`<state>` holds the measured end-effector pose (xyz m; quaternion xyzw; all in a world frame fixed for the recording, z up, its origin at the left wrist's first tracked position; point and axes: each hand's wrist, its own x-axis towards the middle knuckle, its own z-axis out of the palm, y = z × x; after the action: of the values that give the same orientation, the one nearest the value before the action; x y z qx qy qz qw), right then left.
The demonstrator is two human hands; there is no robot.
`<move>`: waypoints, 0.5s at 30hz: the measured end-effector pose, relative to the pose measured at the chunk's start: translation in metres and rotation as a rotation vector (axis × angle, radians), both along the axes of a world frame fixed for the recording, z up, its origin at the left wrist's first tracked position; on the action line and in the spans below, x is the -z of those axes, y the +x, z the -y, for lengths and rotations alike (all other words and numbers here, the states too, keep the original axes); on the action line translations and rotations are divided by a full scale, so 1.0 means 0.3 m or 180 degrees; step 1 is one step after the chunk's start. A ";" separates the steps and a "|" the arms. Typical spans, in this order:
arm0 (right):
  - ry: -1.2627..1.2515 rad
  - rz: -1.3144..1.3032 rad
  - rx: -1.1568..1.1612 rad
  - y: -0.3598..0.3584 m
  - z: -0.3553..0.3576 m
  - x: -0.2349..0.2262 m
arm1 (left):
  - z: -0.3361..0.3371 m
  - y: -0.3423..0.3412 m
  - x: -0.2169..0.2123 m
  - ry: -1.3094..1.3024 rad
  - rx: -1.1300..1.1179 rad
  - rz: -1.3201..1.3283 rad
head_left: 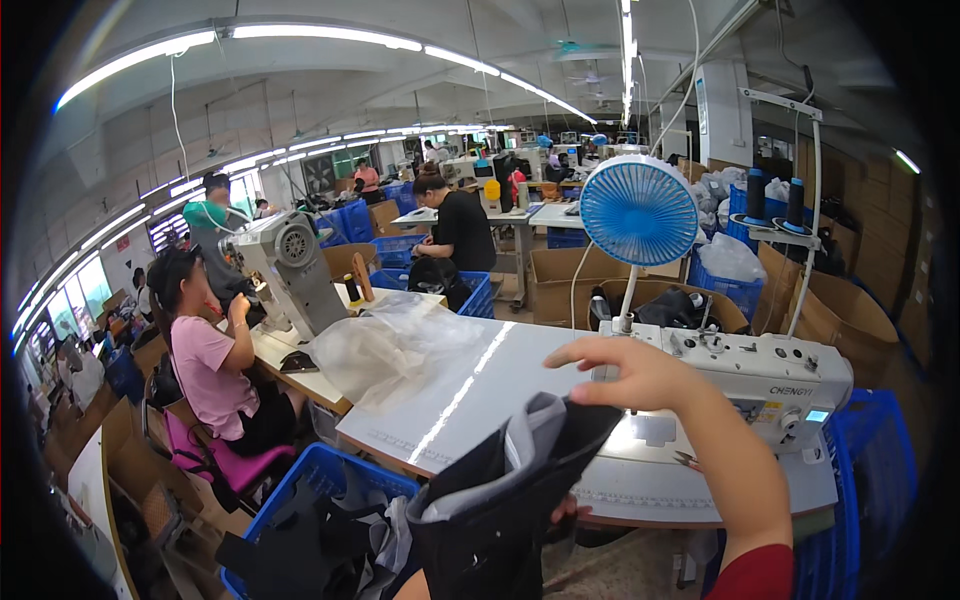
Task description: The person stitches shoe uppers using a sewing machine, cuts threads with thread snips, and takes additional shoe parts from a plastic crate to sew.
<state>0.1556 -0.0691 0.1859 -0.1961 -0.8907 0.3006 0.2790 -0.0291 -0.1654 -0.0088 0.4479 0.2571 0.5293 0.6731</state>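
Note:
A black sewn fabric piece (490,530) with a grey lining is held up near me, its lined opening upward. My left hand (569,509) is mostly hidden behind it; a few fingertips show at its right edge, closed on the piece. Above its upper right corner is my right hand (630,372), fingers stretched and apart, the thumb at or very near the fabric's edge. Behind them stands a white sewing machine (745,370) on a pale worktable (450,385). The pointed tip of a small tool (688,460) shows beside my right forearm, its other end hidden.
A blue crate (385,482) of dark and grey cut pieces stands at lower left. Crumpled clear plastic (385,345) lies on the table's left. A blue fan (640,212) and thread stand (785,235) rise behind the machine. A seated person (210,370) works at left.

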 end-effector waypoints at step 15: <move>0.0795 -0.1524 0.0637 -0.145 0.189 0.481 | -0.114 -0.047 0.128 0.0560 -0.0497 0.0195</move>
<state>0.1121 -0.1258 0.0417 -0.1706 -0.8058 0.1972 0.5317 -0.0433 -0.1313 -0.0471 0.4675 0.2230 0.6141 0.5955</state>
